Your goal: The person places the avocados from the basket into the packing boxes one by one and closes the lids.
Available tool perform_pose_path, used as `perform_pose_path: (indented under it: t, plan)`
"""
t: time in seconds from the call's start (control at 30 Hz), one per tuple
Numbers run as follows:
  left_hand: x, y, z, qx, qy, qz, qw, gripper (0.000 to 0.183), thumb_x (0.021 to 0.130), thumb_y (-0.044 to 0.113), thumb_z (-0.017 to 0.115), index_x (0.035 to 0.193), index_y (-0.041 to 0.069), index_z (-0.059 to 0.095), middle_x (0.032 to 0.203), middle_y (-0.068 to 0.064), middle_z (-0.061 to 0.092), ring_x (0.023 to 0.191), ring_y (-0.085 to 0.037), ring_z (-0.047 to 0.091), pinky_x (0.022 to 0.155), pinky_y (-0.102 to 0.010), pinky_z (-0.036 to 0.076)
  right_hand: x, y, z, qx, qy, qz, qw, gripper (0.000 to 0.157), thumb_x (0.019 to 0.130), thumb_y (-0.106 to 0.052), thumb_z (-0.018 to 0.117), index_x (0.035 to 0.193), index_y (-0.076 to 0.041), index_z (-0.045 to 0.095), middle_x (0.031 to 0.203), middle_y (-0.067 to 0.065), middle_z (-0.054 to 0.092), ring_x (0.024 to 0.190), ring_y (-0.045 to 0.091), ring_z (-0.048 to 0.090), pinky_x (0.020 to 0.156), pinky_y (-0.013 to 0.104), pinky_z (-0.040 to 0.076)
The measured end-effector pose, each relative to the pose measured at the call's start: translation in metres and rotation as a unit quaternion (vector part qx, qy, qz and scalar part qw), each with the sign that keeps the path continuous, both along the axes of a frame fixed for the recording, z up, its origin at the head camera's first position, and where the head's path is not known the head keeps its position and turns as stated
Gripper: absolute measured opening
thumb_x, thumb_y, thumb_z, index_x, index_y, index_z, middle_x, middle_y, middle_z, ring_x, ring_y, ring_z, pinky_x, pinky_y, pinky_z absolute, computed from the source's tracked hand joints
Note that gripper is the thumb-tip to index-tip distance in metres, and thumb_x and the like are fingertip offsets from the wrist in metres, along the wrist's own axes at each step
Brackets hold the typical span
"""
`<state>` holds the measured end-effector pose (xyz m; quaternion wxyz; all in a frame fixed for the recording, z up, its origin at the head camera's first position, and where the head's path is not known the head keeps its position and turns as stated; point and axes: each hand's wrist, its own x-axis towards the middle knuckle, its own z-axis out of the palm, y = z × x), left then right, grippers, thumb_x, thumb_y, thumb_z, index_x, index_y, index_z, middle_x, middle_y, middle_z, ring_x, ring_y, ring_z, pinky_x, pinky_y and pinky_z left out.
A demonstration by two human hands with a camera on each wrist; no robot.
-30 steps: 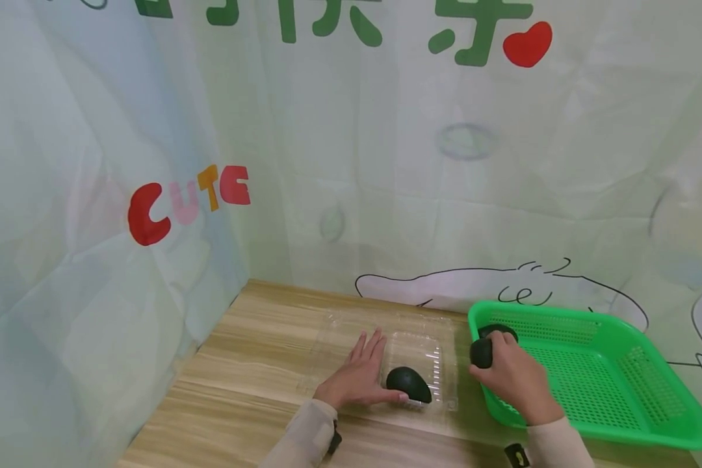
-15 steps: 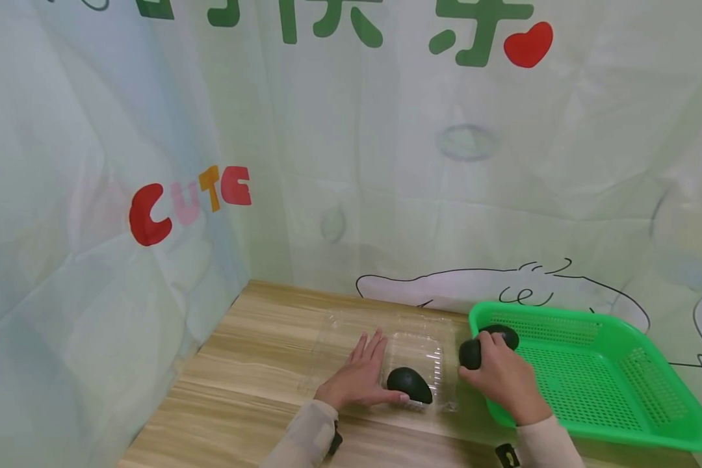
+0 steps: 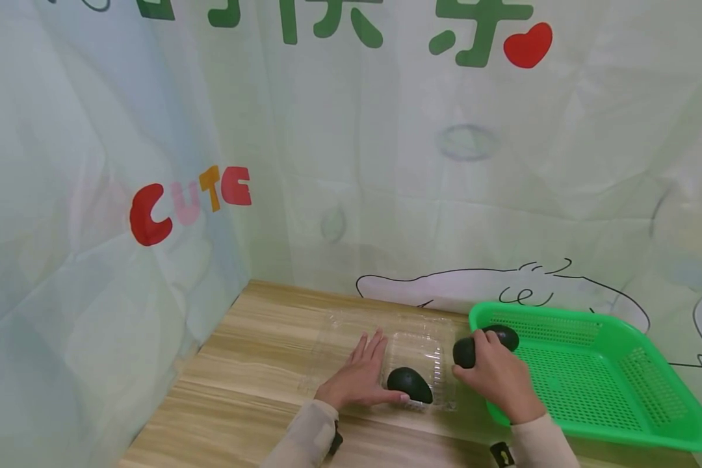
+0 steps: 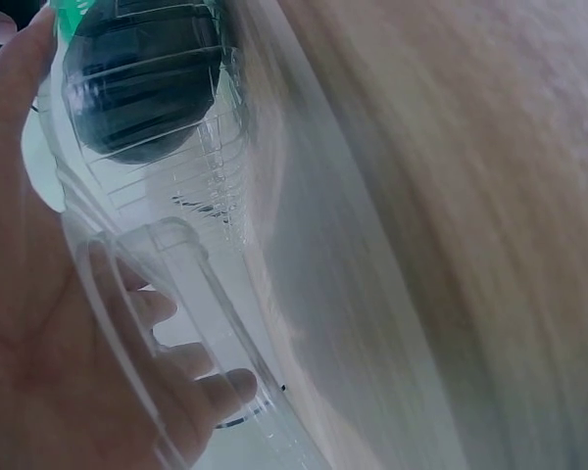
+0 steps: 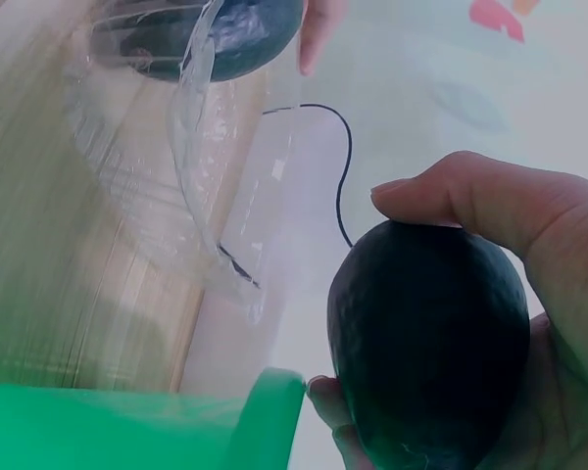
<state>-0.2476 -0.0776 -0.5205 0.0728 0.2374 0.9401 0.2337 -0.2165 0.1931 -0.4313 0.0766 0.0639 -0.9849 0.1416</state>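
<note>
My right hand [image 3: 497, 377] grips a dark avocado [image 5: 426, 343], thumb on one side and fingers on the other. It is over the left rim of the green basket [image 3: 597, 426]. Another avocado [image 3: 506, 337] lies in that basket's back left corner. My left hand [image 3: 359, 380] rests with straight, spread fingers on a clear plastic clamshell box [image 3: 418, 344], which lies opened out on the table. A second dark avocado [image 3: 409, 385] sits in the near part of the box's right half, the left thumb reaching to it at the front rim.
The wooden table [image 3: 222, 396] meets a printed cloth backdrop [image 3: 351, 162] at the back and left. The basket's raised, perforated wall stands just right of the clear box, with a narrow strip of table between them.
My right hand has carried its avocado leftward, from inside the basket's left edge toward the clear box. The avocado left in the basket shows more fully. My left hand has stayed in place.
</note>
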Motion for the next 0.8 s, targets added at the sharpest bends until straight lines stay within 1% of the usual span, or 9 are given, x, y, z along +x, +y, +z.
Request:
perform_pose_path:
  t: [0.13, 0.33, 0.6, 0.7, 0.8]
  plan:
    - [0.0, 0.0, 0.0, -0.002, 0.0, 0.002, 1.0, 0.126, 0.078, 0.079, 0.066, 0.162, 0.003, 0.013, 0.171, -0.014, 0.003, 0.156, -0.042, 0.003, 0.125, -0.054, 0.017, 0.0, -0.005, 0.0, 0.002, -0.003, 0.004, 1.0, 0.068, 0.077, -0.038, 0.078, 0.128, 0.002, 0.057, 0.109, 0.019, 0.061, 0.074, 0.029, 0.063, 0.05, 0.046, 0.048]
    - [0.001, 0.0, 0.002, -0.007, -0.002, 0.001, 1.0, 0.125, 0.079, 0.08, 0.065, 0.162, 0.003, 0.013, 0.171, -0.014, 0.003, 0.156, -0.042, 0.004, 0.125, -0.053, 0.018, -0.001, -0.012, -0.003, 0.008, -0.011, 0.01, 1.0, 0.067, 0.076, -0.039, 0.078, 0.127, 0.0, 0.058, 0.106, 0.017, 0.061, 0.077, 0.03, 0.065, 0.052, 0.049, 0.05]
    - [0.0, 0.0, 0.005, -0.009, -0.004, 0.0, 0.9999, 0.124, 0.079, 0.078, 0.065, 0.162, 0.003, 0.014, 0.171, -0.015, 0.005, 0.156, -0.042, 0.005, 0.124, -0.053, 0.018, -0.001, -0.02, -0.01, 0.011, -0.015, 0.024, 1.0, 0.068, 0.074, -0.041, 0.081, 0.123, 0.0, 0.058, 0.116, 0.017, 0.062, 0.086, 0.034, 0.068, 0.059, 0.055, 0.053]
    - [0.0, 0.0, 0.005, -0.011, -0.004, -0.001, 0.9999, 0.124, 0.079, 0.078, 0.066, 0.162, 0.002, 0.014, 0.171, -0.015, 0.005, 0.156, -0.042, 0.005, 0.124, -0.053, 0.019, -0.001, -0.023, -0.013, 0.013, -0.014, 0.03, 0.999, 0.065, 0.074, -0.041, 0.082, 0.121, -0.002, 0.06, 0.117, 0.017, 0.063, 0.085, 0.032, 0.068, 0.06, 0.054, 0.053]
    - [0.0, 0.0, 0.004, -0.01, -0.004, -0.001, 0.9999, 0.124, 0.079, 0.078, 0.066, 0.162, 0.002, 0.014, 0.171, -0.015, 0.005, 0.156, -0.042, 0.005, 0.124, -0.053, 0.019, 0.0, -0.026, -0.016, 0.014, -0.011, 0.039, 0.999, 0.062, 0.073, -0.041, 0.082, 0.117, -0.004, 0.061, 0.114, 0.016, 0.062, 0.084, 0.03, 0.067, 0.059, 0.053, 0.053]
